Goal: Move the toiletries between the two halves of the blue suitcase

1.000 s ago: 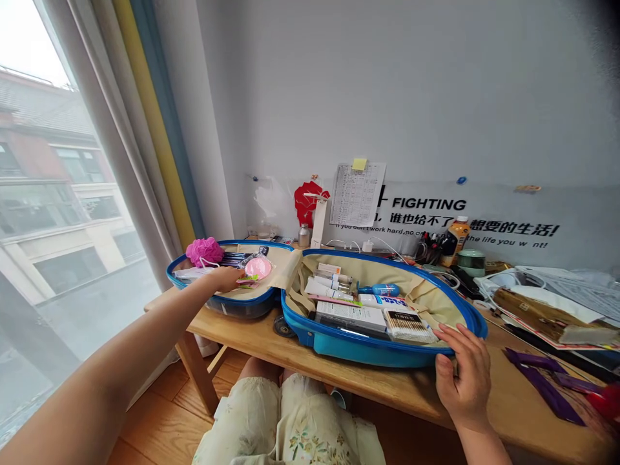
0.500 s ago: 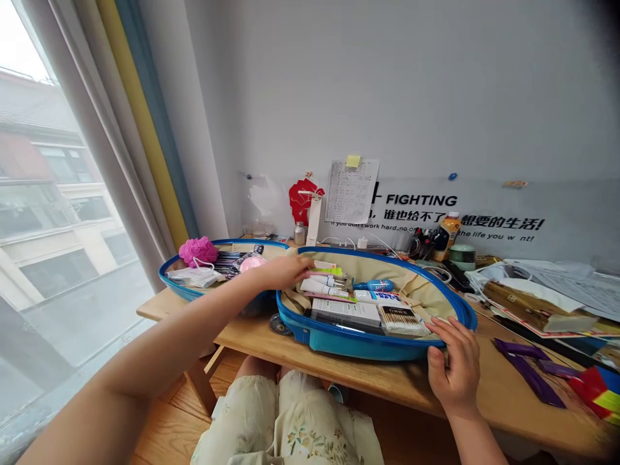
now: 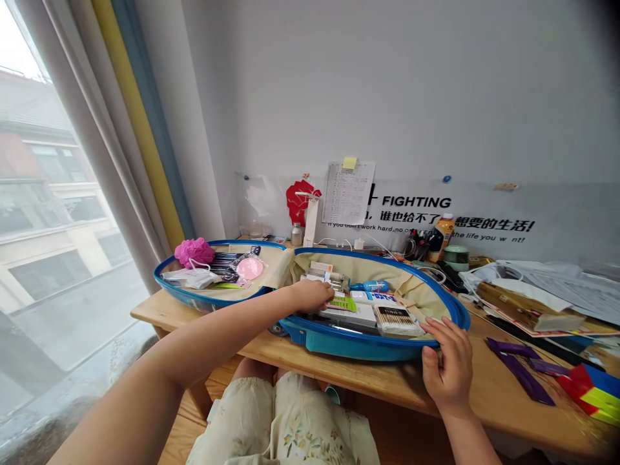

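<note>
while the right hand (image 3: 448,365) rests spread on the rim of an open blue suitcase (image 3: 358,345) on the tabletop (image 3: 387,378), the curled left hand (image 3: 312,296), its grip unclear, hangs over packed tubes (image 3: 320,274) that a careless bump could knock out of line.

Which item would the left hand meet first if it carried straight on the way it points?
Probably the lime-labelled pack at the fingertips of the left hand, inside the open suitcase; if the hand already holds it, the white box just beyond. Depth is hard to judge.
</note>
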A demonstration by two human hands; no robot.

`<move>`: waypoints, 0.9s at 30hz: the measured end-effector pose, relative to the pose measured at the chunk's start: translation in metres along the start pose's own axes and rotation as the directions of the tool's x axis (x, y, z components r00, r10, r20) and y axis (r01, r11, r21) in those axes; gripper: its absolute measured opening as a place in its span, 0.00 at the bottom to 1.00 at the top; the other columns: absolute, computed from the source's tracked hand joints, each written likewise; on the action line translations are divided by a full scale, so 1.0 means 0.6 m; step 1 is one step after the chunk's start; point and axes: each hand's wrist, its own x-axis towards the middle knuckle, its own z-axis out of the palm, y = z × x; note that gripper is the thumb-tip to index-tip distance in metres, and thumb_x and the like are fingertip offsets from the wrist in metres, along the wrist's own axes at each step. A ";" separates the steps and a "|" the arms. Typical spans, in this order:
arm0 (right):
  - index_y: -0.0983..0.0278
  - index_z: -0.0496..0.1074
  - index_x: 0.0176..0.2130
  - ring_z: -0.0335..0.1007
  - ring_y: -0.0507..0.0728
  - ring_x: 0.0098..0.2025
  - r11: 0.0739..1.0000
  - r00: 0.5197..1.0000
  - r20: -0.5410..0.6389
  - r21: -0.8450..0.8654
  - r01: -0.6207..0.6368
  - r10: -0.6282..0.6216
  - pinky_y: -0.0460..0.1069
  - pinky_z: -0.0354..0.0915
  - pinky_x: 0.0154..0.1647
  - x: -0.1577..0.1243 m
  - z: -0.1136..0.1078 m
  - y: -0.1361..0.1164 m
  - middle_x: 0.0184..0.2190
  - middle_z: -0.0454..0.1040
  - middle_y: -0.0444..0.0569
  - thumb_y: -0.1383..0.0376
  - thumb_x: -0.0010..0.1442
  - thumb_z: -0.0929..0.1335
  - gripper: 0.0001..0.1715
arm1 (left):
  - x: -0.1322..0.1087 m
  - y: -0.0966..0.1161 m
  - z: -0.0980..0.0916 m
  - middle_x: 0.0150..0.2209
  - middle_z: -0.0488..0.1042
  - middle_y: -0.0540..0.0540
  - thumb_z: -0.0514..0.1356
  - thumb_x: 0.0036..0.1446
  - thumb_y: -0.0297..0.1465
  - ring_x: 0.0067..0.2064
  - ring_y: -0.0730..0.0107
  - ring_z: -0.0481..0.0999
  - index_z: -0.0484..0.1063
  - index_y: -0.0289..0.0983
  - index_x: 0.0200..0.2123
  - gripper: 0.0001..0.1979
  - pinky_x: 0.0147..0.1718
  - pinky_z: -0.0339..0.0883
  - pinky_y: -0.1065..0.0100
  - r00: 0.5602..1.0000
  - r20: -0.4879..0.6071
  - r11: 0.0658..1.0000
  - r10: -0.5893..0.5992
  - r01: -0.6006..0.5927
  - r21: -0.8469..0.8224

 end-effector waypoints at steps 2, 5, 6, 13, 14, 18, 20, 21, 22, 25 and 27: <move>0.61 0.72 0.48 0.68 0.65 0.57 1.000 1.000 0.004 -0.004 0.000 0.000 0.65 0.60 0.59 -0.001 0.000 0.001 0.46 0.76 0.55 0.57 0.68 0.60 0.17 | 0.000 0.002 0.000 0.52 0.75 0.37 0.60 0.60 0.32 0.52 0.55 0.76 0.72 0.37 0.51 0.15 0.47 0.70 0.63 1.000 -0.014 1.000 -0.012 0.011 -0.022; 0.61 0.71 0.49 0.68 0.65 0.57 1.000 1.000 0.011 -0.017 0.022 -0.022 0.64 0.60 0.59 0.000 -0.001 0.000 0.46 0.76 0.55 0.58 0.68 0.59 0.18 | -0.006 -0.009 -0.010 0.52 0.74 0.42 0.61 0.60 0.34 0.53 0.58 0.76 0.71 0.41 0.52 0.16 0.48 0.71 0.64 0.996 -0.074 0.996 -0.049 0.044 -0.072; 0.61 0.71 0.49 0.68 0.65 0.57 0.999 1.000 0.010 -0.021 0.029 -0.029 0.64 0.60 0.59 0.000 -0.002 0.000 0.46 0.76 0.56 0.58 0.68 0.59 0.18 | -0.011 -0.019 -0.017 0.53 0.74 0.43 0.60 0.61 0.36 0.53 0.59 0.75 0.71 0.42 0.52 0.16 0.49 0.70 0.64 0.991 -0.108 0.994 -0.075 0.065 -0.092; 0.62 0.71 0.50 0.68 0.66 0.57 0.999 0.999 0.001 -0.024 0.041 -0.041 0.64 0.60 0.58 0.003 -0.001 -0.001 0.46 0.76 0.56 0.58 0.68 0.59 0.18 | -0.111 -0.178 -0.046 0.54 0.73 0.42 0.43 0.67 0.36 0.52 0.63 0.75 0.69 0.39 0.55 0.22 0.52 0.68 0.64 0.856 -0.269 0.894 -0.441 0.392 -0.219; 0.62 0.71 0.50 0.68 0.66 0.57 0.999 0.999 0.000 -0.024 0.041 -0.041 0.63 0.60 0.58 0.004 -0.001 -0.001 0.46 0.76 0.56 0.58 0.68 0.59 0.19 | -0.132 -0.203 -0.038 0.53 0.74 0.42 0.43 0.66 0.35 0.51 0.62 0.75 0.69 0.38 0.55 0.22 0.51 0.68 0.64 0.836 -0.248 0.868 -0.490 0.441 -0.226; 0.63 0.71 0.50 0.69 0.65 0.56 0.999 0.999 -0.013 -0.019 0.045 -0.045 0.63 0.61 0.58 0.005 0.000 -0.001 0.45 0.76 0.56 0.58 0.68 0.59 0.18 | -0.207 -0.271 0.017 0.45 0.79 0.44 0.50 0.59 0.35 0.45 0.61 0.79 0.75 0.39 0.47 0.18 0.45 0.70 0.67 0.806 -0.074 0.797 -0.587 0.560 -0.224; 0.62 0.71 0.50 0.69 0.65 0.56 0.999 0.999 -0.014 -0.018 0.047 -0.047 0.63 0.61 0.58 0.006 0.001 -0.001 0.45 0.76 0.56 0.58 0.68 0.60 0.18 | -0.231 -0.287 0.049 0.43 0.80 0.46 0.55 0.54 0.34 0.44 0.62 0.79 0.76 0.40 0.43 0.16 0.44 0.71 0.68 0.808 0.010 0.789 -0.589 0.578 -0.209; 0.62 0.71 0.50 0.68 0.65 0.57 0.999 0.999 -0.011 -0.020 0.046 -0.046 0.63 0.61 0.58 0.005 0.000 -0.001 0.45 0.76 0.56 0.57 0.68 0.59 0.18 | -0.239 -0.293 0.063 0.44 0.81 0.47 0.56 0.52 0.34 0.44 0.62 0.79 0.76 0.41 0.42 0.15 0.44 0.70 0.68 0.811 0.044 0.790 -0.583 0.579 -0.199; 0.62 0.71 0.50 0.68 0.66 0.57 0.999 0.999 -0.009 -0.023 0.044 -0.045 0.63 0.61 0.58 0.005 0.000 -0.001 0.46 0.76 0.56 0.57 0.68 0.59 0.19 | -0.244 -0.297 0.076 0.44 0.81 0.47 0.58 0.49 0.33 0.44 0.62 0.79 0.77 0.41 0.42 0.15 0.45 0.70 0.68 0.815 0.072 0.795 -0.575 0.577 -0.189; 0.62 0.71 0.50 0.68 0.66 0.57 0.999 0.999 -0.007 -0.025 0.042 -0.042 0.63 0.61 0.58 0.003 0.000 0.001 0.46 0.76 0.56 0.57 0.69 0.59 0.19 | -0.248 -0.310 0.100 0.45 0.80 0.46 0.61 0.44 0.30 0.46 0.59 0.78 0.77 0.41 0.40 0.16 0.47 0.69 0.65 0.830 0.122 0.816 -0.544 0.557 -0.154; 0.62 0.71 0.50 0.68 0.66 0.57 0.999 0.999 0.000 -0.022 0.042 -0.042 0.63 0.61 0.58 0.001 0.000 0.002 0.46 0.76 0.56 0.57 0.68 0.59 0.19 | -0.244 -0.319 0.109 0.46 0.79 0.44 0.62 0.43 0.30 0.48 0.56 0.76 0.76 0.41 0.40 0.17 0.49 0.67 0.62 0.837 0.130 0.828 -0.531 0.545 -0.130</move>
